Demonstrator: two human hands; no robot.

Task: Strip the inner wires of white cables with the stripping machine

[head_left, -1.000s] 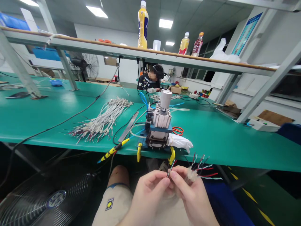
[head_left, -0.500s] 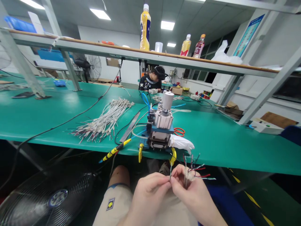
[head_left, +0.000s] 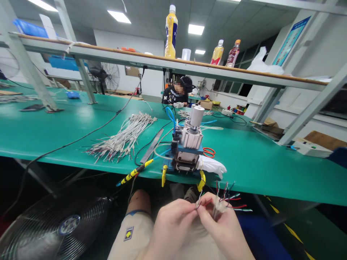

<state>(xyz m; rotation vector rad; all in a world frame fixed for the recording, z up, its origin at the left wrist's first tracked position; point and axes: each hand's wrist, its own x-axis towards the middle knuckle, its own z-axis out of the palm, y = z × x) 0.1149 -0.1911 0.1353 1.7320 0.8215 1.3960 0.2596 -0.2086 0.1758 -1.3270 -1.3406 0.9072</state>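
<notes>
Above my lap, my left hand (head_left: 175, 225) and my right hand (head_left: 221, 224) meet at the fingertips. Between the left thumb and forefinger are the thin wire ends (head_left: 200, 198) of a cable, pinched closed. My right hand is closed around a small bunch of cables (head_left: 220, 206); their stripped red, black, white and green wires fan out to the right. The right thumb also touches the wire ends at the left. Just beyond the hands, a pneumatic press (head_left: 188, 144) stands at the bench edge, with a white glove (head_left: 213, 165) beside it.
A pile of white cables (head_left: 124, 135) lies on the green bench (head_left: 244, 159), left of the press. Near it are a steel ruler (head_left: 151, 146) and a yellow-black taped rod (head_left: 134, 175). A floor fan (head_left: 69, 224) stands at lower left. Across the bench sits a person (head_left: 177, 92).
The view has shifted slightly, so the bench items appear a little further right. My fingers have moved slightly at the wire ends; both hands keep their hold.
</notes>
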